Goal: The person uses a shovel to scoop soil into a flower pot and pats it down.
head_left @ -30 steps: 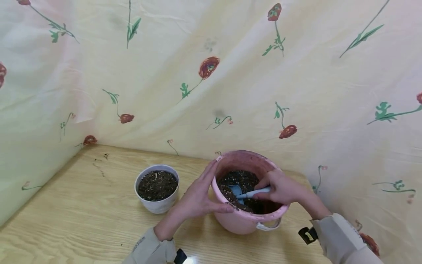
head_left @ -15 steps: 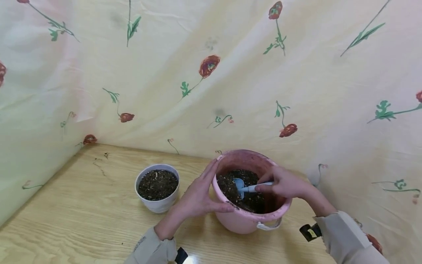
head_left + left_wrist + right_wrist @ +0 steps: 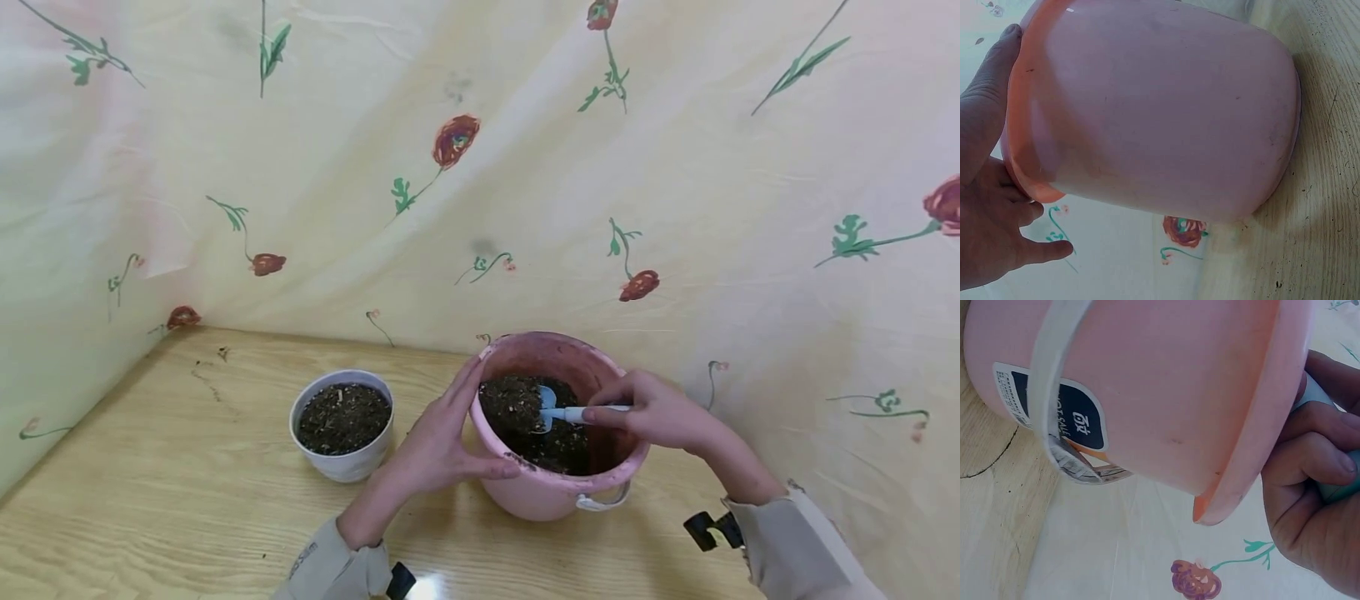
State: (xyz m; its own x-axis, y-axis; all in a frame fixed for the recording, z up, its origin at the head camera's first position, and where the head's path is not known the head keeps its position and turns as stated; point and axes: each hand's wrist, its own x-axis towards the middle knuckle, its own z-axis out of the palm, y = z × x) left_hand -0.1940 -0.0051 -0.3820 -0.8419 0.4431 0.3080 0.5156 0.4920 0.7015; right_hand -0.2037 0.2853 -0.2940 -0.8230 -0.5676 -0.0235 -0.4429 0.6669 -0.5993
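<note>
A light blue trowel, its blade loaded with dark soil, is inside the pink bucket. My right hand grips its handle over the bucket's right rim; in the right wrist view, curled fingers wrap the handle. My left hand rests spread against the left rim, its fingers and thumb mostly straight; the left wrist view has the thumb lying along the rim. Left of the bucket stands a white pot filled with dark soil.
A wooden table carries both containers. Floral cloth hangs behind and at the left side. The bucket's white handle hangs down at its front right, and a dark label shows beneath it.
The right hand has raised the trowel a little, and soil has heaped up on its blade. The left hand keeps its place on the rim. The head view has shifted slightly.
</note>
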